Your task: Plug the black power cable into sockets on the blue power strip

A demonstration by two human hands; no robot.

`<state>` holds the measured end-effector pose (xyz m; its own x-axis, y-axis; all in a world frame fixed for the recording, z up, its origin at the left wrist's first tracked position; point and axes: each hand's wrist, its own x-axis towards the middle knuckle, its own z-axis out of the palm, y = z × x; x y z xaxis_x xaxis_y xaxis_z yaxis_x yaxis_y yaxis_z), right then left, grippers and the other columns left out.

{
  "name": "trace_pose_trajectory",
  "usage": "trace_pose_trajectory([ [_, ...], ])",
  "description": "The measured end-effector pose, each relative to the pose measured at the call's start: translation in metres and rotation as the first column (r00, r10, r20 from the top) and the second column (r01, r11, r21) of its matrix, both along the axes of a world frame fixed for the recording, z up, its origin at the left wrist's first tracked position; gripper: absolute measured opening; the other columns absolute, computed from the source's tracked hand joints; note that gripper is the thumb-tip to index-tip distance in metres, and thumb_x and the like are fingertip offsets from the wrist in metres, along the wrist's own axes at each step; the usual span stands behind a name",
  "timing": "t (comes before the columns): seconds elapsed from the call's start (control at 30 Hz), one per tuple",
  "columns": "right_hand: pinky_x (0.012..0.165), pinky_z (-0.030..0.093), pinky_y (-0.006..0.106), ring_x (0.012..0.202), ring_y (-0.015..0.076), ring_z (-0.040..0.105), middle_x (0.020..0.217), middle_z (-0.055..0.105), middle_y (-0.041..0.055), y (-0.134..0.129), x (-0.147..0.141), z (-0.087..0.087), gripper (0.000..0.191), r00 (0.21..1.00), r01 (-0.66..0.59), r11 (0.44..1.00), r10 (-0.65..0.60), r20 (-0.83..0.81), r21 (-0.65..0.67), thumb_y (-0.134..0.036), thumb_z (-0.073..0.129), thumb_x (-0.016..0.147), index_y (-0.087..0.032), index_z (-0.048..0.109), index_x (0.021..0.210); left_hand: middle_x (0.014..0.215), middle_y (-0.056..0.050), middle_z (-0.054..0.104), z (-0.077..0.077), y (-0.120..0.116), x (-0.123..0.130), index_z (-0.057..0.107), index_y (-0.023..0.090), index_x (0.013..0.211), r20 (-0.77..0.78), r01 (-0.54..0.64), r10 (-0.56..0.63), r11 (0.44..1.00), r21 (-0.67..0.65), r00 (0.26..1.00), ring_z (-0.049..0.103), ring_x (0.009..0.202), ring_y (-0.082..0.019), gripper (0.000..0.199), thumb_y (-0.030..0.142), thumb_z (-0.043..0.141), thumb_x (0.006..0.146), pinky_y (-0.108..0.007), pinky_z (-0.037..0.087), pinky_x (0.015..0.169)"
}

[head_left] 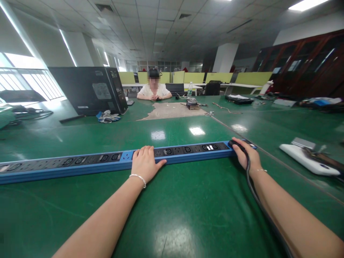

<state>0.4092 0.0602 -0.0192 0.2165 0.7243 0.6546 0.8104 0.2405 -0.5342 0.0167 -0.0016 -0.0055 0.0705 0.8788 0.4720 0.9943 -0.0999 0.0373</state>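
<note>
A long blue power strip (94, 170) with a row of black sockets lies across the green table, its left end running out of the picture. My left hand (145, 163) grips it near the middle, fingers over the top and thumb along the front side. At the right end of the strip, my right hand (247, 156) is closed around a black plug (234, 143). The plug touches the socket face; whether it sits fully in, I cannot tell. From it a black cable (249, 181) hangs along my right forearm towards the bottom edge.
A black computer case (88, 91) stands at the back left, with gloves (108, 116) beside it. Across the table sits a person (154, 89). A bottle (190, 89) and a tape-like reel (192, 103) are at the back. A white device (306, 159) lies at right.
</note>
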Motion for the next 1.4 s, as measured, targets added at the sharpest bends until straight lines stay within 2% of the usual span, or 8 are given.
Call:
trace_pose_trajectory([
  [0.13,0.094,0.042,0.046,0.101,0.0271,0.059,0.106,0.066,0.0056,-0.003,-0.003,0.001,0.036,0.999,0.04,0.999,-0.04,0.012,-0.031,-0.039,0.051,0.076,-0.024,0.064,0.106,0.122,-0.016,0.055,0.0,0.0,0.0,0.047,0.012,0.12,-0.006,0.0,0.0,1.0,0.009,1.0,0.045,0.118,-0.028,0.066,0.061,0.046,0.076,-0.042,0.03,0.099],
  [0.27,0.089,0.045,0.043,0.093,0.0244,0.062,0.098,0.068,0.0067,0.0,-0.006,0.002,0.034,0.998,0.032,0.999,-0.031,-0.061,0.017,-0.038,0.053,0.076,-0.021,0.066,0.103,0.121,-0.016,0.056,-0.001,0.001,-0.001,0.048,0.011,0.118,-0.009,0.007,-0.007,1.0,0.023,1.0,0.046,0.116,-0.028,0.066,0.061,0.047,0.076,-0.042,0.03,0.098],
  [0.4,0.088,0.046,0.038,0.095,0.022,0.061,0.103,0.066,0.0095,0.001,-0.004,0.01,0.036,0.946,0.169,0.953,-0.086,-0.311,0.252,-0.037,0.05,0.079,-0.016,0.065,0.105,0.12,-0.016,0.056,-0.001,0.001,-0.001,0.048,0.01,0.118,-0.019,0.013,-0.013,0.999,0.029,1.0,0.046,0.115,-0.029,0.067,0.061,0.047,0.076,-0.043,0.031,0.098],
  [0.47,0.087,0.046,0.035,0.094,0.0209,0.061,0.104,0.066,0.0098,-0.001,-0.004,0.015,0.037,0.924,0.187,0.938,-0.068,-0.376,0.292,-0.037,0.05,0.08,-0.016,0.065,0.106,0.12,-0.016,0.056,-0.001,0.001,-0.001,0.048,0.01,0.118,-0.019,0.012,-0.012,0.999,0.032,1.0,0.046,0.116,-0.029,0.067,0.061,0.047,0.076,-0.043,0.031,0.097],
  [0.6,0.085,0.046,0.037,0.087,0.0206,0.062,0.096,0.068,0.007,-0.007,-0.013,0.019,0.032,0.963,0.043,0.99,-0.007,-0.268,0.131,-0.038,0.053,0.077,-0.019,0.068,0.099,0.12,-0.016,0.056,-0.002,0.001,-0.001,0.048,0.01,0.118,-0.014,0.009,-0.009,1.0,0.03,1.0,0.046,0.116,-0.029,0.066,0.061,0.047,0.075,-0.043,0.031,0.097],
  [1.07,0.076,0.05,0.036,0.08,0.0234,0.066,0.088,0.071,0.0063,-0.003,-0.037,0.016,0.036,0.987,-0.02,1.0,0.021,0.161,-0.009,-0.04,0.047,0.079,-0.023,0.067,0.103,0.121,-0.017,0.055,-0.001,0.001,-0.001,0.048,0.009,0.119,-0.011,0.008,-0.008,1.0,0.02,1.0,0.045,0.116,-0.029,0.067,0.061,0.047,0.076,-0.043,0.031,0.098],
  [1.2,0.074,0.051,0.036,0.079,0.0236,0.066,0.085,0.071,0.0069,-0.006,-0.038,0.012,0.036,0.987,0.012,1.0,-0.008,0.159,-0.023,-0.04,0.046,0.08,-0.022,0.067,0.104,0.122,-0.016,0.055,-0.001,0.001,-0.001,0.047,0.011,0.119,-0.014,0.004,-0.004,1.0,0.017,1.0,0.045,0.117,-0.029,0.067,0.061,0.047,0.075,-0.043,0.031,0.098],
  [1.4,0.088,0.047,0.04,0.096,0.0248,0.063,0.107,0.067,0.0069,-0.012,-0.037,0.004,0.039,0.988,-0.028,0.999,0.032,0.151,-0.029,-0.039,0.045,0.081,-0.023,0.062,0.112,0.121,-0.016,0.056,-0.001,0.001,-0.001,0.048,0.01,0.118,-0.001,0.014,-0.014,1.0,0.022,1.0,0.046,0.116,-0.029,0.066,0.06,0.047,0.076,-0.043,0.03,0.098],
])
